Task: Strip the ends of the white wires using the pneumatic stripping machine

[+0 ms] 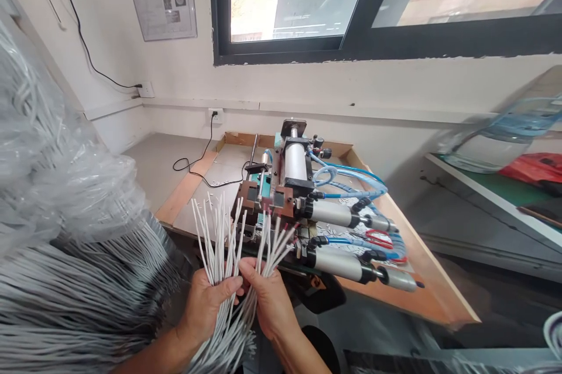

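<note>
My left hand (208, 299) is closed around a bundle of thin light-grey cables (219, 251), their cut ends fanned upward. Close beside it, my right hand (270, 301) grips a smaller group of the same cables (273, 245), thumb pressed against them. A few ends in this group show reddish tips. The cables hang down below both hands. Just beyond the cable ends stands a pneumatic wire-stripping machine (295, 163) with metal cylinders and blue air hoses. The right-hand ends are close to its front jaws (266, 201); whether they touch cannot be made out.
Left, a large pile of grey cables (79, 292) lies under plastic wrapping (65, 175). The machine sits on a wooden-edged table (439, 309) scattered with small white offcuts (338, 230). A black power cord (197, 172) crosses the tabletop. A shelf (492, 198) with a large bottle is at right.
</note>
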{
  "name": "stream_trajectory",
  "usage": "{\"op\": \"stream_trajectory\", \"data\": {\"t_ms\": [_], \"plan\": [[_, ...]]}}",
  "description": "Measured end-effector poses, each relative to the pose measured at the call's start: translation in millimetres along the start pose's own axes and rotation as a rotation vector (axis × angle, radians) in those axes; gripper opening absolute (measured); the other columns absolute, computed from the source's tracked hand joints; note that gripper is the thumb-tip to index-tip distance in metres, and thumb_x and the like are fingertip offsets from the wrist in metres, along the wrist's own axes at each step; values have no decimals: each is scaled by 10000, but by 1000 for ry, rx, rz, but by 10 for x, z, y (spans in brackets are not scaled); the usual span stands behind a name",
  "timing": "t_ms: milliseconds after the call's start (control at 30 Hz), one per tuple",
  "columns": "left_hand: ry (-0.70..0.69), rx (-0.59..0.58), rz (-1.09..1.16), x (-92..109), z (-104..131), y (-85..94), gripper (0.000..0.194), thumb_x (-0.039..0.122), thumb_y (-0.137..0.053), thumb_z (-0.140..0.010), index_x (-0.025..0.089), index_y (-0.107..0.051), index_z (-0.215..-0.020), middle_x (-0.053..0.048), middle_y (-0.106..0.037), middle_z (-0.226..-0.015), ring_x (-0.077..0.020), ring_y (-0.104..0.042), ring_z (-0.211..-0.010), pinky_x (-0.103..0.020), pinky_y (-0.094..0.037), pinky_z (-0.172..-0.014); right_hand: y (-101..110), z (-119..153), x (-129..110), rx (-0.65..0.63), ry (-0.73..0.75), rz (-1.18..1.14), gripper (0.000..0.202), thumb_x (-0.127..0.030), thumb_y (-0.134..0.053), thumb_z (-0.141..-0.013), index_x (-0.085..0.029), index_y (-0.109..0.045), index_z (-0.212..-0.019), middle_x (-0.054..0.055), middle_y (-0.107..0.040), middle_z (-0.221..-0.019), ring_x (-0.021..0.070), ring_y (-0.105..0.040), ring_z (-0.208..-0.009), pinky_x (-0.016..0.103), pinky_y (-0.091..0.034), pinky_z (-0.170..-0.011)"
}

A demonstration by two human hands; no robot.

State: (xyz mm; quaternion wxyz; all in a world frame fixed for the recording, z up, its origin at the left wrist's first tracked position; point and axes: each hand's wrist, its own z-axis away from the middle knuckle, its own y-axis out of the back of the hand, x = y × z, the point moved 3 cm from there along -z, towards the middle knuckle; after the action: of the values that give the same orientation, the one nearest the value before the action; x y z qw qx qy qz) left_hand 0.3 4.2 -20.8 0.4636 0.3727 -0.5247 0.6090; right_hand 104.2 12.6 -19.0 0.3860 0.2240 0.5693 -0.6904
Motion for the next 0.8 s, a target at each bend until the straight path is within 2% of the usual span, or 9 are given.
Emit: {"op": "stream_trajectory", "data": {"t_ms": [133, 200, 300, 500, 633, 800], "plan": [[21, 6, 7, 5, 5, -7, 155, 240, -702, -606, 130, -683, -715, -16, -654, -597, -148, -564, -563, -251, -449, -549, 82, 37, 15, 105, 181, 76, 216, -358, -636, -706, -163, -562, -649, -48, -471, -481, 95, -431, -452, 225, -372, -469], [21, 21, 27, 10, 3, -9, 126, 237, -692, -622, 131, -673, -687, -4, -637, -574, -135, -553, -547, -249, -446, -563, 116, 39, 8, 148, 222, 96, 218, -361, -606, -737, -161, -566, -660, -42, -477, -513, 90, -422, -476, 217, -357, -484], [-1, 48, 50, 22, 3, -2, 110, 226, -686, -629, 125, -665, -667, -6, -637, -578, -128, -553, -544, -244, -447, -573, 127, 21, -13, 191, 206, 64, 227, -364, -621, -721, -155, -570, -649, -33, -499, -534, 85, -394, -477, 211, -330, -476], [-7, 101, 107, 54, 24, 31, 168, 230, -699, -599, 130, -662, -730, -9, -645, -578, -150, -580, -524, -263, -464, -559, 80, -45, -61, 294, 207, -64, 258, -359, -676, -643, -165, -541, -539, -57, -442, -465, 77, -344, -422, 218, -280, -437], [-18, 114, 132, 71, 20, 41, 159, 214, -695, -599, 145, -656, -737, 8, -634, -580, -134, -569, -509, -252, -461, -544, 75, -104, -40, 386, 97, -201, 231, -308, -736, -550, -158, -561, -568, -45, -506, -492, 73, -373, -414, 216, -292, -423], [-21, 128, 87, 59, 6, 55, 126, 201, -709, -577, 140, -644, -665, 15, -615, -547, -121, -539, -483, -238, -442, -521, 75, -148, -41, 375, 23, -295, 250, -270, -760, -512, -155, -545, -568, -43, -518, -490, 58, -375, -401, 197, -281, -391]]}}
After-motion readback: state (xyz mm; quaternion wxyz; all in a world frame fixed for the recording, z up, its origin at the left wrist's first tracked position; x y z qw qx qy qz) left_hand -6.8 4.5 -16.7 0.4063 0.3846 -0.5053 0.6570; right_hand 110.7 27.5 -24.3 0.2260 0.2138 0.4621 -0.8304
